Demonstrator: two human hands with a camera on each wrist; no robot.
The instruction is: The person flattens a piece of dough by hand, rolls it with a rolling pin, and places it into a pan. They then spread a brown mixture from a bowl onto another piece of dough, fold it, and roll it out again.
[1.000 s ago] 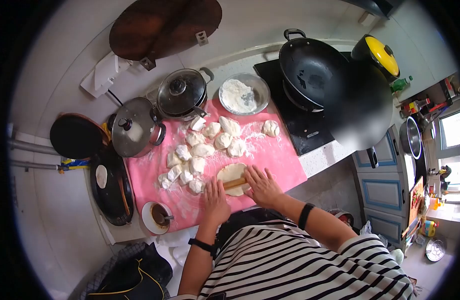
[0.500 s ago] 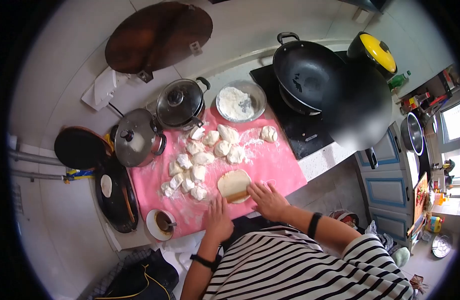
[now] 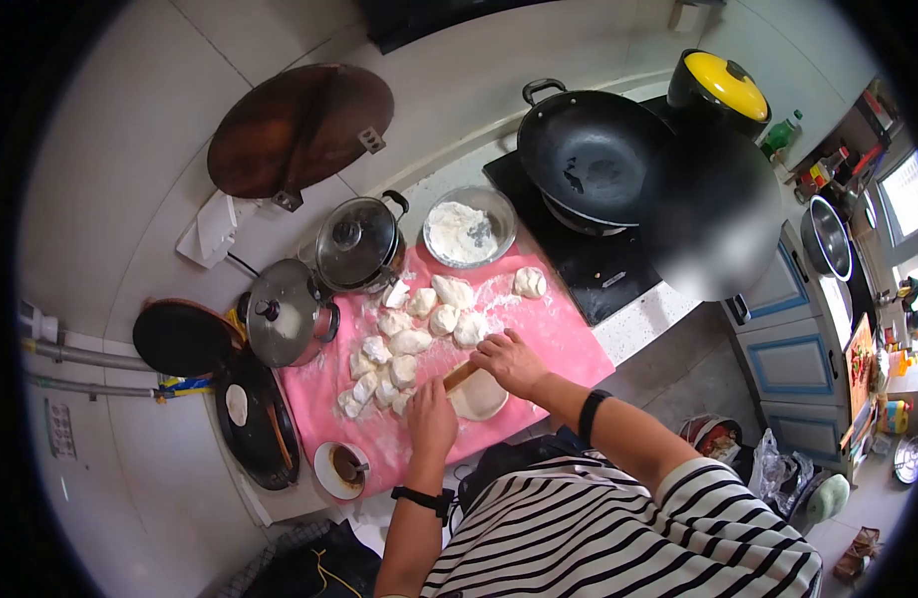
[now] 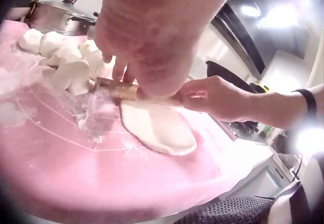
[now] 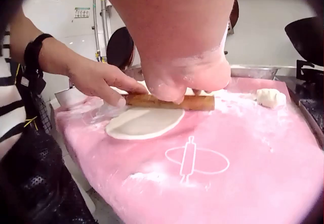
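Observation:
In the head view my left hand [image 3: 432, 421] and right hand [image 3: 511, 365] hold a short wooden rolling pin [image 3: 460, 376], one at each end. Fingers and thumbs bend round it, and in the right wrist view the pin's bare end [image 5: 205, 103] sticks out past my right hand [image 5: 190, 77]. The pin lies along the far side of a thin rolled-out dough round [image 3: 482, 399], which is flat on a pink silicone mat [image 5: 253, 163]. Several floured dough pieces [image 3: 409, 342] sit just beyond my left hand. One dough piece [image 3: 529, 283] lies apart, far right.
A metal bowl of flour [image 3: 469, 227] stands behind the mat, beside two lidded pots [image 3: 357, 244]. On the right is a wok [image 3: 591, 149] over the black stove. A dark pan [image 3: 255, 424] and a bowl of brown sauce [image 3: 339, 470] are at the left.
Both hands have moved the pin from the dough's near side to its far side. My fingers, flatter before, now bend over the pin. The head view has turned slightly.

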